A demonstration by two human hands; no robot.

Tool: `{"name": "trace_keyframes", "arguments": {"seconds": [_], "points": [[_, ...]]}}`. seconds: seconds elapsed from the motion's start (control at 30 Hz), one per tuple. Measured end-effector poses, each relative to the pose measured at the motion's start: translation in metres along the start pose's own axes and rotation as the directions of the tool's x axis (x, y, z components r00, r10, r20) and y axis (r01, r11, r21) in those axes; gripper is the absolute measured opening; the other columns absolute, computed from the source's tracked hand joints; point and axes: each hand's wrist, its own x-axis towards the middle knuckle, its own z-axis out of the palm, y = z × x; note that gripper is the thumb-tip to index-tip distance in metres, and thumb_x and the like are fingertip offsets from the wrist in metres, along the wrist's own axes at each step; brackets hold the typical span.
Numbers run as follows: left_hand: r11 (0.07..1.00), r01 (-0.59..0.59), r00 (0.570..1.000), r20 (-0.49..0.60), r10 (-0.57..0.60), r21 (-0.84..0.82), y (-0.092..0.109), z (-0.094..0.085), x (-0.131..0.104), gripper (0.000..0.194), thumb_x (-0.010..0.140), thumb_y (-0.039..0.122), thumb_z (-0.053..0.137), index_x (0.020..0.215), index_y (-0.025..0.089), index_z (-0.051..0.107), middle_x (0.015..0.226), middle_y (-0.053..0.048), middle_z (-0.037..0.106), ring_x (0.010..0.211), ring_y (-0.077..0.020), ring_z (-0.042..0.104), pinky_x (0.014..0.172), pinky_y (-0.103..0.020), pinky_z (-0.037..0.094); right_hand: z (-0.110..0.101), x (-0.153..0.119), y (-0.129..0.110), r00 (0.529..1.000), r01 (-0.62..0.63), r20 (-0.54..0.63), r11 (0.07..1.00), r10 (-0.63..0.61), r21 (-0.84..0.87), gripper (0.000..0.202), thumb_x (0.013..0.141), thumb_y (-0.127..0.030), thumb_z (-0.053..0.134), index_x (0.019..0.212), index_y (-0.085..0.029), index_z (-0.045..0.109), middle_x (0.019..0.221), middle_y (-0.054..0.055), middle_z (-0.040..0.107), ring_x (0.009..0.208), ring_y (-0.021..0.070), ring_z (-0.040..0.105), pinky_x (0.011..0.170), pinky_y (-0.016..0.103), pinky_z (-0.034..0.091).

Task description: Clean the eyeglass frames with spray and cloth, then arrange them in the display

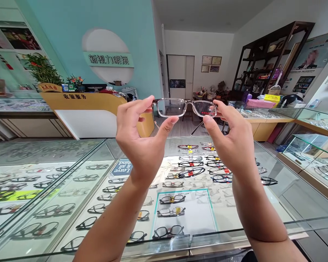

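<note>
A pair of eyeglasses [189,102] with a clear, partly dark frame is held up in front of me, above the glass display case [191,238]. My left hand [142,134] grips its left end near the hinge, the thumb reaching below the left lens. On the other side, my right hand [229,134] pinches the right end, with its thumb at the lower rim. Red lettering shows on the right lens. The temples point away from me, and one slants down between the hands. Fingers behind the frame are partly hidden.
Several rows of eyeglasses [171,211] lie inside the case under the glass, beside a blue printed card [122,168]. Beyond stand a yellow and white counter [84,109] with plants [45,69], a dark shelf [262,62], and more glass cases [313,153] at right.
</note>
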Motion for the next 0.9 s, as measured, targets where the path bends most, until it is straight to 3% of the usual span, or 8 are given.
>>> {"name": "trace_keyframes", "arguments": {"seconds": [0.23,0.53,0.9], "points": [[0.982,0.113,0.994,0.006,-0.113,-0.151,0.001,-0.001,0.0,0.051,0.089,0.059,0.095,0.134,0.038,0.081,0.129,-0.007,0.073,0.125,-0.0342,0.072,0.099,-0.052,0.063,-0.001,0.0,-0.005,1.0,-0.005,0.027,0.998,0.007,-0.065,0.042,0.111,-0.053,0.062,0.142,-0.029,0.077,0.124,0.011,0.082,0.115,0.0308,0.077,0.107,0.056,0.062],[0.962,0.211,0.977,0.056,-0.204,-0.172,-0.008,-0.001,0.006,0.05,0.086,0.059,0.098,0.128,0.036,0.085,0.121,-0.004,0.081,0.112,-0.0284,0.078,0.091,-0.048,0.06,-0.002,0.0,-0.004,0.998,0.054,-0.041,0.996,-0.057,-0.07,0.046,0.11,-0.054,0.066,0.148,-0.03,0.075,0.129,0.012,0.079,0.116,0.0306,0.077,0.107,0.057,0.063],[0.916,0.309,0.951,0.09,-0.296,-0.257,-0.012,0.0,0.008,0.05,0.081,0.052,0.103,0.124,0.032,0.088,0.112,-0.006,0.081,0.107,-0.027,0.08,0.095,-0.048,0.061,-0.001,-0.004,0.0,0.993,0.103,-0.049,0.99,-0.108,-0.096,0.051,0.116,-0.051,0.054,0.163,-0.033,0.064,0.14,0.013,0.076,0.123,0.0338,0.076,0.112,0.061,0.06]]}}
